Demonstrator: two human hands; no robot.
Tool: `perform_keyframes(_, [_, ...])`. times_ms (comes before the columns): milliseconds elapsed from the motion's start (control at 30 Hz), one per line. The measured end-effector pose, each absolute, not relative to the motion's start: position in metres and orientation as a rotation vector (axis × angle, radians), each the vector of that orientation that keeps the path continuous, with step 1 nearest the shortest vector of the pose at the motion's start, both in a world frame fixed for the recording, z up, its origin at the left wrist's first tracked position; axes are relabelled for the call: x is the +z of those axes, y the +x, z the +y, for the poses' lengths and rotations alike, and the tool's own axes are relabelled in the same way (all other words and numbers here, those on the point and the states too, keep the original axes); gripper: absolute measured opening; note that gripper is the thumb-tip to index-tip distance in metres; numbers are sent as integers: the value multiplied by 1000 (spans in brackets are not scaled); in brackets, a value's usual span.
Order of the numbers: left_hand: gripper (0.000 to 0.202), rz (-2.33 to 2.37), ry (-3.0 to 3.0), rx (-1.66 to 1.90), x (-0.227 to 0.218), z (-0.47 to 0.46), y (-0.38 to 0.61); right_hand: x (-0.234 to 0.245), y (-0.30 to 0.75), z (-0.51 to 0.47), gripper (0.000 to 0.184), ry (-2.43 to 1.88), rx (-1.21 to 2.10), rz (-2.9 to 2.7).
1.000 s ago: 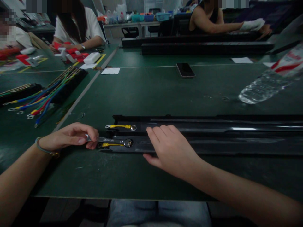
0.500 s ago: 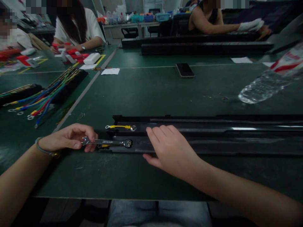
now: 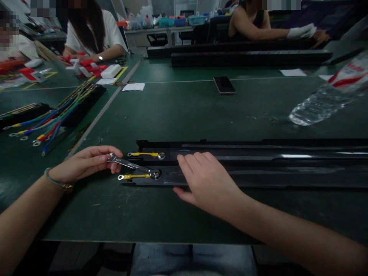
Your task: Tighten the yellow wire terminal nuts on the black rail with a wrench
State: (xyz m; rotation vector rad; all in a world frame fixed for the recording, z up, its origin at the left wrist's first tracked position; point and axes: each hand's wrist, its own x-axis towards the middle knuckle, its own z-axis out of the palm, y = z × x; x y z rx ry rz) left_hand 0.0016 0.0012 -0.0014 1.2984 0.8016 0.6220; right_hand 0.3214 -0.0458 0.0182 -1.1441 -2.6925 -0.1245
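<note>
Green tabletop [image 3: 178, 111], scuffed near front edge. On it: long black channels [image 3: 273, 175] side by side, front; phone [image 3: 224, 85] mid-table; clear bottle [image 3: 319, 101] right; paper slip [image 3: 133, 87]; coloured cable bundle [image 3: 77, 102] left; long black bars [image 3: 250, 59] far side.

Wrench [image 3: 130, 165]: shiny metal. Black channels [image 3: 258, 177]: smooth, semi-glossy. Bottle [image 3: 319, 100]: clear, glossy plastic.

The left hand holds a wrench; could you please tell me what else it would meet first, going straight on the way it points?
Probably the ring end of the far yellow lead, which lies just ahead of the left hand; it might pass above, as height is unclear.
</note>
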Motion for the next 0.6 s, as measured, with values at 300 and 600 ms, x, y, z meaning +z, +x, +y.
perform_keyframes(300, [23, 716, 1431, 542, 0, 3, -7, 18, 321, -45, 52, -1143, -130, -2695])
perform_keyframes(600, [19, 531, 1475, 344, 5, 2, -1, 18, 321, -46, 51, -1141, -136, -2700])
